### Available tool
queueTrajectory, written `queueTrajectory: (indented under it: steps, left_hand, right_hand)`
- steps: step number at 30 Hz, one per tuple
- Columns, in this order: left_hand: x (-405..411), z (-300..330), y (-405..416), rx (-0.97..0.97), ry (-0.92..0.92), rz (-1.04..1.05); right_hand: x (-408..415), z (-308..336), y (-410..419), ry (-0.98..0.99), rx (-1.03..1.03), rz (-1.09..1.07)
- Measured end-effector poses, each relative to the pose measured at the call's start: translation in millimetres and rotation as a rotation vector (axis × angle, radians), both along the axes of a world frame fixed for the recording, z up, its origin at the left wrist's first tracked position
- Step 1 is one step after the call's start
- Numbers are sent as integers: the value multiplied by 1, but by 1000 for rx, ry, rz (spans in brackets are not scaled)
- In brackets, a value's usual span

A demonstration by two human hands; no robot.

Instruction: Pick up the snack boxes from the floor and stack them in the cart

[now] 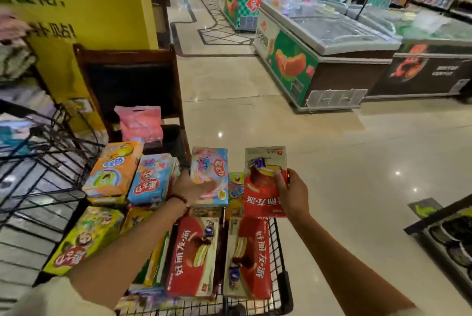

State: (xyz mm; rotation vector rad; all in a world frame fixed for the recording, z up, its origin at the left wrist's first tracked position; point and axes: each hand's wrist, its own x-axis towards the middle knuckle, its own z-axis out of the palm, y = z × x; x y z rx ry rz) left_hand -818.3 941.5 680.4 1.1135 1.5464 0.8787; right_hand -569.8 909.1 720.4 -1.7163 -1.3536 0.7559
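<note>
A wire cart [277,246] at the bottom centre holds several snack boxes. Two red pie boxes [191,257] lie side by side on top at the near end. My right hand [293,193] grips another red pie box [263,183] and holds it upright above the cart's far end. My left hand [191,188] holds a pink and blue box [210,175] from the left, with the thumb across its face. An orange box [112,172], a blue box [153,177] and a green box [84,239] are stacked at the left.
A dark wooden chair [130,80] with a pink bag [140,124] stands just beyond the cart. Black wire racks [38,162] crowd the left. Chest freezers [324,57] line the aisle at the right. A low dark display [447,234] sits at the right edge. Glossy tile floor lies between.
</note>
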Motion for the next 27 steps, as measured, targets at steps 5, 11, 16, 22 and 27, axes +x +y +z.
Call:
queueTrajectory:
  steps: [5, 11, 16, 22, 27]
  left_hand:
    - [7, 4, -2, -87, 42, 69]
    - [5, -29, 4, -197, 65, 65]
    - [7, -41, 15, -282, 52, 67]
    - [0, -116, 40, -344, 242, -26]
    - [16, -65, 31, -306, 567, -102]
  right_hand:
    - [-8, -29, 33, -16, -82, 63]
    - [-24, -63, 53, -96, -145, 78]
    - [-30, -86, 64, -112, -231, 51]
    - [-30, -97, 61, -180, -295, 31]
    - [-36, -95, 67, -453, -407, 7]
